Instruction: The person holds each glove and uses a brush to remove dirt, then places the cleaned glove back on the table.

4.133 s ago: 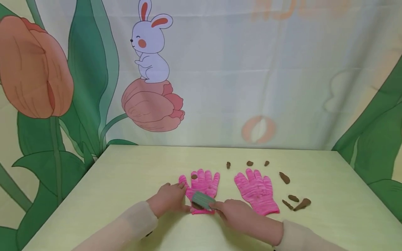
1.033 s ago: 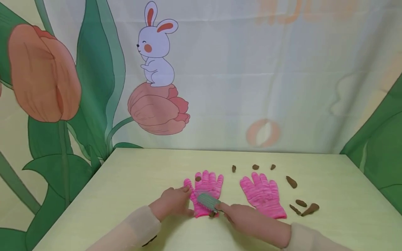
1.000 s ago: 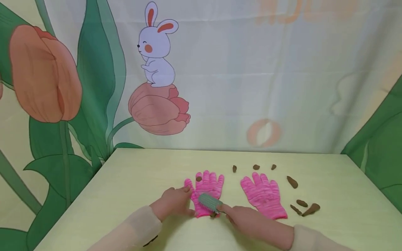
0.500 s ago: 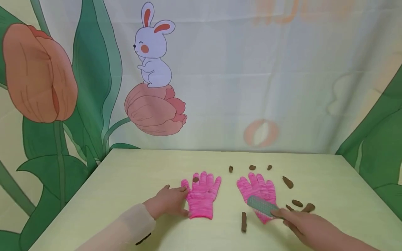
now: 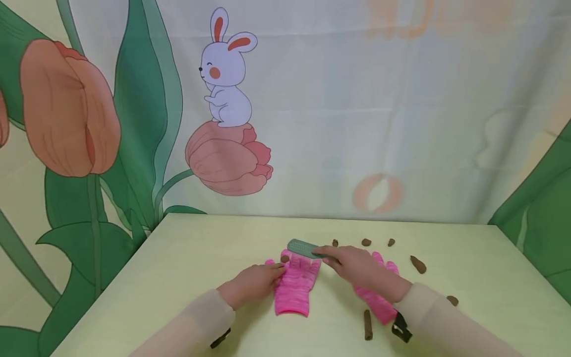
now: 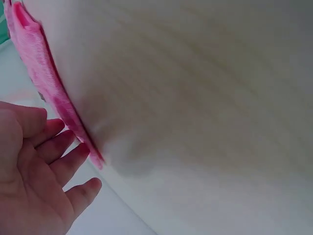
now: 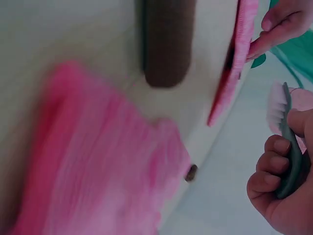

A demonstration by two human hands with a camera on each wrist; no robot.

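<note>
- R hand (image 5: 357, 267): grip curled tight round handle of green brush (image 5: 301, 248), thumb along its back per R wrist cam; bristles pale.
- Brush head sits over fingertip end of 1st pink glove (image 5: 293, 290); can't tell if bristles touch.
- L hand (image 5: 254, 283): grip loose, fingers relaxed & slightly bent, nothing held; fingertips on thumb-side edge of 1st pink glove.
- 1st pink glove lies flat approx. mid tabletop (image 5: 214, 248), fingers pointing away from person, cuff nearest.
- Brown lump (image 5: 284, 259): on that glove's finger next to thumb, just beside L fingertips.
- 2nd pink glove (image 5: 376, 305): flat to the R, partly hidden by R hand & forearm.
- Brown stick (image 5: 368, 325): near 2nd glove's cuff, on side facing 1st.
- Small brown pcs (image 5: 366, 242): 3 in row toward far edge; drop-shaped pc (image 5: 418, 264) further R; another pc (image 5: 452, 300) by R sleeve (image 5: 432, 305), partly hidden.
- Behind: cloth backdrop (image 5: 321, 99) w/ rabbit, tulips, lvs.
</note>
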